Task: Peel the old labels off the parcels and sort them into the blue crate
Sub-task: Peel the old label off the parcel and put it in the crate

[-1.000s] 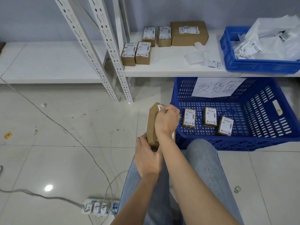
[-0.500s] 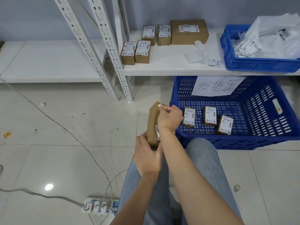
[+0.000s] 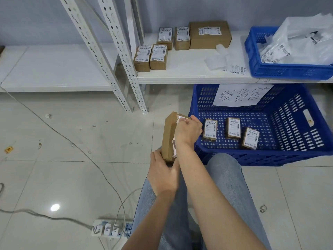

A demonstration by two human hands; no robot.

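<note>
A white shelf [image 3: 189, 76] runs across the far side, carrying five labelled brown boxes [image 3: 210, 35] and, at its right end, a small blue basket [image 3: 255, 64] heaped with white mailer bags. Below it on the tiled floor stands the big blue crate [image 3: 292, 156] with a handwritten paper sign on its far wall and three small labelled parcels [image 3: 233, 128] lying flat inside. Just left of the crate, a brown parcel [image 3: 168, 136] is held on edge: the left hand [image 3: 164, 175] grips its near end, while the right hand [image 3: 188, 131] pinches a white label [image 3: 181, 117] at the far top corner.
</note>
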